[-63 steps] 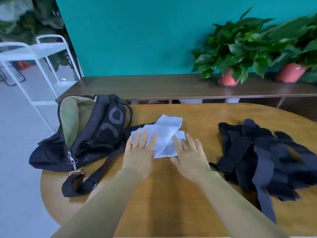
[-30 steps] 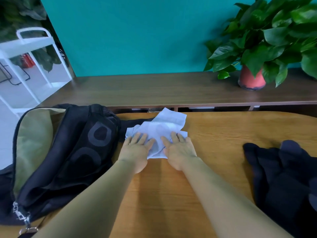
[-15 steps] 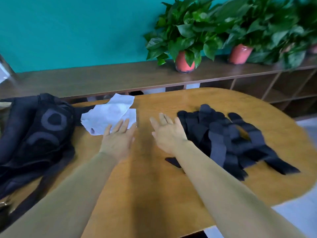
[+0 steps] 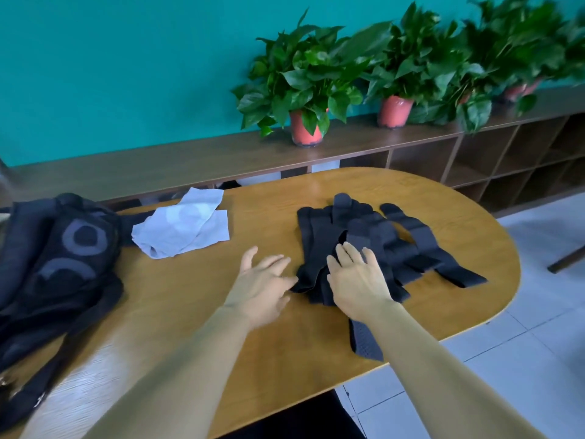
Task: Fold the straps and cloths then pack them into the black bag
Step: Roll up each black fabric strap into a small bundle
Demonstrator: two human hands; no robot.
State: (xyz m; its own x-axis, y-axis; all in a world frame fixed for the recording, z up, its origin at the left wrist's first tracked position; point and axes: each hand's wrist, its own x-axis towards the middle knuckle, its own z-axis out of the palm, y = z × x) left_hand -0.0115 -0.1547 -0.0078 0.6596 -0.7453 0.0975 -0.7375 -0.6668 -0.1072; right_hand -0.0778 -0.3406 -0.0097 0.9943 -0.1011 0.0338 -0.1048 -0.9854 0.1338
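A heap of black straps (image 4: 389, 245) lies on the right half of the wooden table (image 4: 253, 343). My right hand (image 4: 357, 280) rests flat on the heap's near left part, fingers straight. My left hand (image 4: 262, 286) hovers open just left of the heap, fingertips at its edge. One strap end (image 4: 364, 342) hangs toward the table's front edge. A pale blue folded cloth (image 4: 183, 228) lies at the back left. The black bag (image 4: 60, 255) with grey ring pattern slumps at the far left.
A dark wooden shelf unit (image 4: 221, 153) runs behind the table and carries potted plants (image 4: 304, 87) in red pots. The table's rounded end is at the right, with tiled floor (image 4: 522, 359) beyond it.
Both hands have left the pale blue cloth and moved right. My right hand now lies on the black straps, my left hand beside them. The view has swung right.
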